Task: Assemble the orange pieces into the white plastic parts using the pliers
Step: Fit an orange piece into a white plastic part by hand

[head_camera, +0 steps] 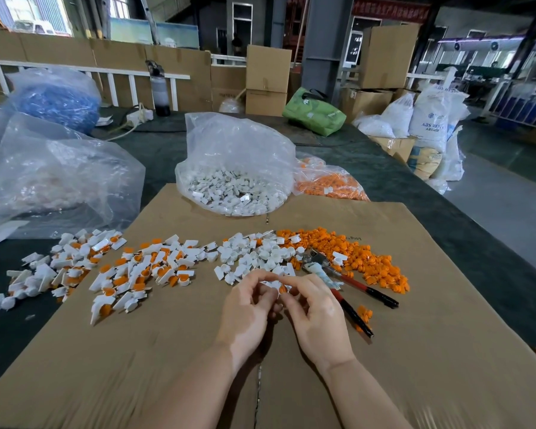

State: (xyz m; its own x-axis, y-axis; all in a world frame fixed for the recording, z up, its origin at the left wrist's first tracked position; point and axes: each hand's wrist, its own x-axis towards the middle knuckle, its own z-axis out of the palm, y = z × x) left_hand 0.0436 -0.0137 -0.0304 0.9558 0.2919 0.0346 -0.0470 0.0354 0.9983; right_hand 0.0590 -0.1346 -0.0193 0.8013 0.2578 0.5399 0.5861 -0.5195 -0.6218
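Note:
My left hand and my right hand meet over the cardboard sheet, together pinching a small white plastic part with an orange piece between the fingertips. The pliers, with red and black handles, lie on the cardboard just right of my right hand, untouched. Behind my hands sits a pile of loose white parts. A heap of loose orange pieces spreads to the right. Joined white-and-orange parts lie scattered to the left.
A clear bag of white parts stands behind the cardboard, with a bag of orange pieces beside it. Large clear bags lie at the left. A green bag, a bottle and cardboard boxes stand at the back.

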